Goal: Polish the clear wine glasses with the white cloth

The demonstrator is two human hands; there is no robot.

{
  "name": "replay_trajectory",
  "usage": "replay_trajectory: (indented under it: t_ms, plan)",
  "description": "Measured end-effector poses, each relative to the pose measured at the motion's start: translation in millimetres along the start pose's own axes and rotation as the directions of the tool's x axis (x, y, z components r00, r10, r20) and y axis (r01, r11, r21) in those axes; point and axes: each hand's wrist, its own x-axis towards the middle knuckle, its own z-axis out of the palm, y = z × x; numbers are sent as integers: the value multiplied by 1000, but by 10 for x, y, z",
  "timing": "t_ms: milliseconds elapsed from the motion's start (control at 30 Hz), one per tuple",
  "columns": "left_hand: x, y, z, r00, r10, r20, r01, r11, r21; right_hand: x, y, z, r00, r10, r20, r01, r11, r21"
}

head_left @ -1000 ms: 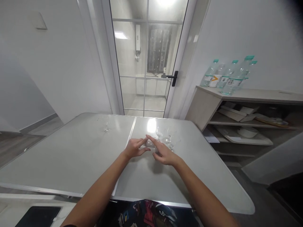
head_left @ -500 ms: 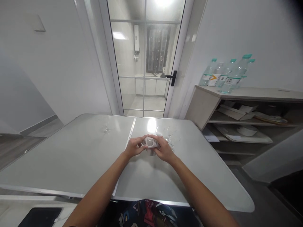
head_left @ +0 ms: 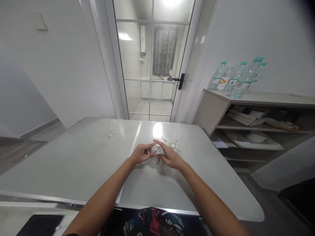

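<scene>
A clear wine glass [head_left: 154, 149] is between my two hands above the table, partly covered by fingers. My left hand [head_left: 140, 153] is closed around its left side, thumb below and fingers above. A white cloth [head_left: 161, 151] wraps the glass on the right and hangs a little underneath. Pressing that cloth against the glass is my right hand [head_left: 172, 157], its fingers bent over the top and the thumb beneath. Just beyond my right hand stand several clear stemmed glasses [head_left: 177, 139]. Another stemmed glass [head_left: 110, 132] stands apart at the far left.
The grey table [head_left: 81, 164] has a metal seam down its middle. Behind it is a glass door [head_left: 161, 70] with a black handle. On the right, a shelf unit [head_left: 219, 101] carries several plastic bottles [head_left: 242, 83]. A dark flat object [head_left: 40, 226] lies at lower left.
My right hand has shifted slightly and its fingers have turned over the glass. The cloth has bunched and moved with it. My left hand stays nearly in place.
</scene>
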Motion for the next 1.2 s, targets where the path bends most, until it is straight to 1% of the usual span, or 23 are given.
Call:
replay_trajectory:
  t_ms: [100, 267, 367, 433, 500, 567, 633, 733, 800, 867, 900, 967, 1067, 1133, 1200]
  plan:
    - [4, 4, 9, 999, -35, 11, 36, 998, -46, 10, -15, 20, 999, -19, -39, 18, 1000, -22]
    - [33, 38, -31, 997, -69, 38, 73, 992, -104, 27, -4, 96, 992, -100, -77, 92, 990, -111]
    - [52, 67, -47, 998, -66, 11, 67, 991, -118, 21, 41, 134, 985, -133, -111, 111, 977, -181]
    - [53, 73, -49, 998, -67, -7, 66, 993, -102, 15, 69, 159, 980, -129, -153, 96, 974, -203]
    - [42, 59, -48, 998, -52, -40, 51, 998, -25, 14, 78, 178, 976, -94, -196, 61, 983, -171]
    - [23, 25, -46, 997, 4, -71, 4, 993, 115, 22, 65, 184, 976, -32, -216, 15, 996, -83]
    - [5, -12, -50, 994, 88, -68, -66, 960, 271, 35, 41, 177, 974, 54, -219, -47, 998, 34]
    - [-6, -44, -72, 981, 190, -26, -158, 877, 453, 56, 12, 156, 961, 173, -215, -136, 975, 175]
    - [-6, -47, -87, 973, 232, -5, -196, 833, 517, 66, 5, 147, 954, 205, -218, -159, 965, 210]
    - [-7, -46, -89, 971, 239, 9, -208, 825, 525, 71, 6, 145, 954, 208, -217, -159, 962, 220]
    - [-8, -45, -82, 975, 220, 12, -196, 841, 505, 72, 8, 146, 954, 204, -217, -156, 963, 221]
    - [-8, -37, -51, 991, 136, 8, -127, 901, 415, 71, 14, 151, 955, 197, -223, -149, 966, 212]
    - [16, 17, 3, 999, -46, -4, 46, 985, 168, 66, 26, 150, 953, 189, -236, -151, 974, 169]
    - [54, 87, 14, 988, -152, 15, 153, 988, -28, 57, 39, 135, 958, 172, -227, -146, 981, 129]
    - [96, 164, -5, 965, -246, 92, 261, 938, -228, 41, 55, 109, 967, 135, -215, -122, 990, 74]
